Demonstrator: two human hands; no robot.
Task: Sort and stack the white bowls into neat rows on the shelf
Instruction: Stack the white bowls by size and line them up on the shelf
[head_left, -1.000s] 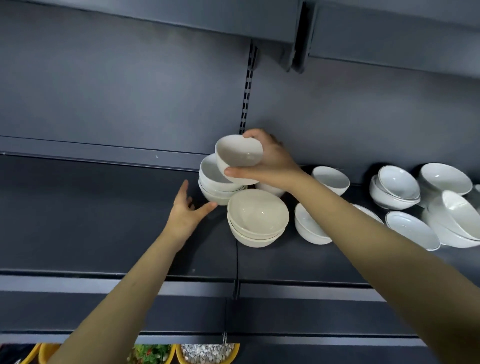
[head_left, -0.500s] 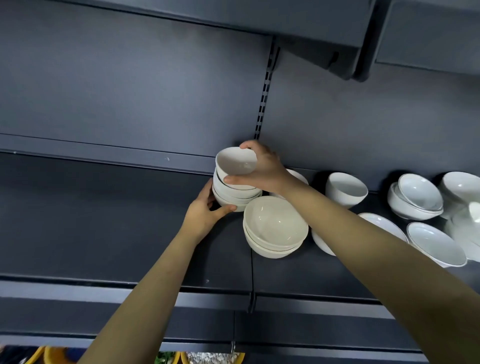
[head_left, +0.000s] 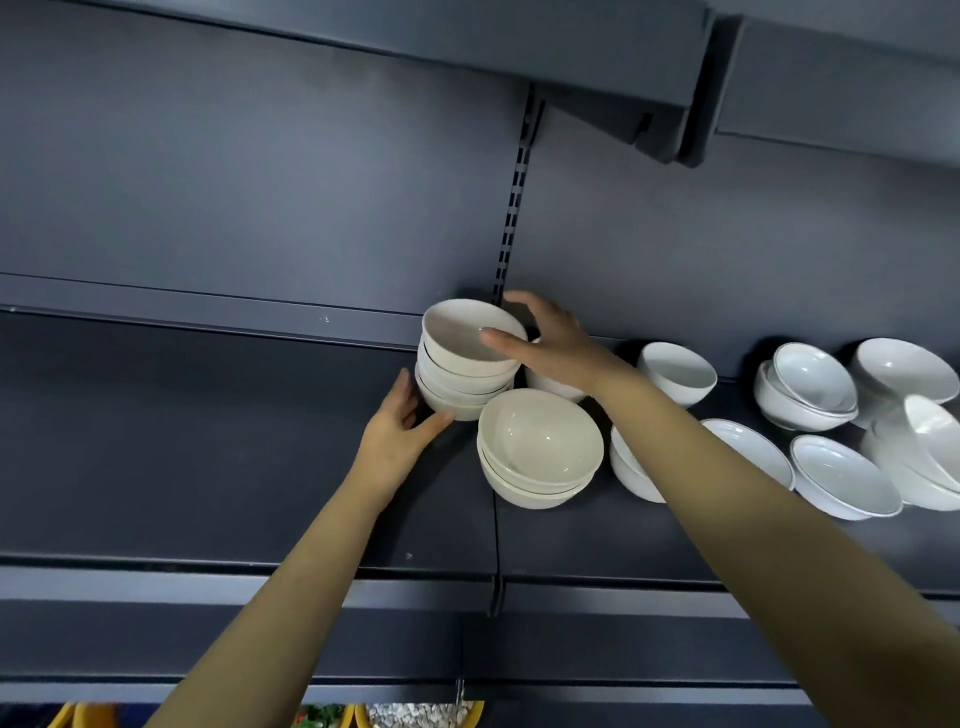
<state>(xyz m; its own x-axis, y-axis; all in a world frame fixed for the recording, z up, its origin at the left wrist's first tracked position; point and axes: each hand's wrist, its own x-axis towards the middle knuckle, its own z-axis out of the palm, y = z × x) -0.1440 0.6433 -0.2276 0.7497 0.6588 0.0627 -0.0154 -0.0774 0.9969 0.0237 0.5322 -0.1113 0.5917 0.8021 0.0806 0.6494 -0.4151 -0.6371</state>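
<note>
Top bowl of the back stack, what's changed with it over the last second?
The right hand lowered the top bowl onto the back stack and still spans its rim. The left hand moved in to brace the stack's base. The front stack and loose bowls stayed put.

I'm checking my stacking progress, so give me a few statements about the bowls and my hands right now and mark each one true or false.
1. The back stack under the right hand holds three bowls. True.
2. The front stack holds four bowls. False: only two show.
3. The left hand touches the back stack's base. True.
4. The right hand holds the top bowl in the air, clear of the stack. False: the bowl sits nested on the back stack, with the thumb over its rim and the fingers behind it.
5. Bowls fill the shelf left of the stacks. False: the loose bowls lie to the right.
</note>
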